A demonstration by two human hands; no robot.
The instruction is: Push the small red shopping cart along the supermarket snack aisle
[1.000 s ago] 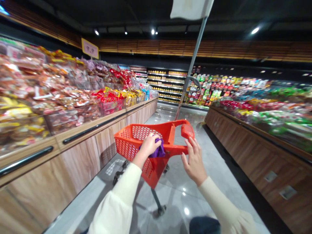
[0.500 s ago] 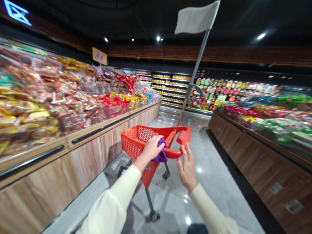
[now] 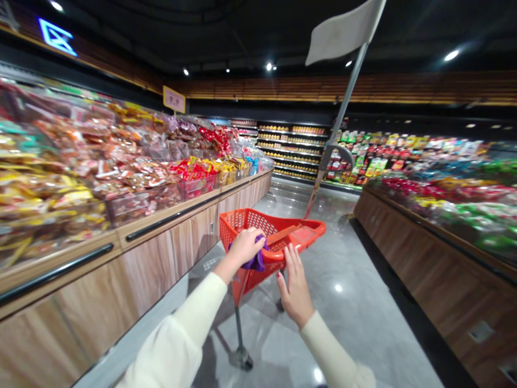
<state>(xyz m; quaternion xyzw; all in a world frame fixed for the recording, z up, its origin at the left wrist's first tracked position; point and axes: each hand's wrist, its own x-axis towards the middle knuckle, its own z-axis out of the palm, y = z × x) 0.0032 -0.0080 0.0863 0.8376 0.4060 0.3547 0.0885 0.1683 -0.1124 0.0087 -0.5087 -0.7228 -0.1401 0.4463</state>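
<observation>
A red plastic shopping cart (image 3: 262,277) on grey legs with wheels stands in front of me, turned at an angle. My left hand (image 3: 245,247) is closed over a purple cloth (image 3: 257,261) and presses it against the cart's near rim. My right hand (image 3: 297,288) is held with fingers stretched out, the tips at the rim beside the red handle end; whether they touch it I cannot tell. A tall grey pole (image 3: 343,108) with a white flag (image 3: 343,35) rises behind the cart.
Along the left runs a wooden display counter (image 3: 161,269) heaped with wrapped snacks (image 3: 121,145). Another wooden counter (image 3: 436,269) with bagged goods lines the right. Shelves of jars (image 3: 291,145) stand at the back. Shiny grey floor (image 3: 347,323) lies between the counters.
The cart has swung round, its handle end now pointing further right. My left hand with the purple cloth has shifted slightly left and down along the rim. My right hand has moved left.
</observation>
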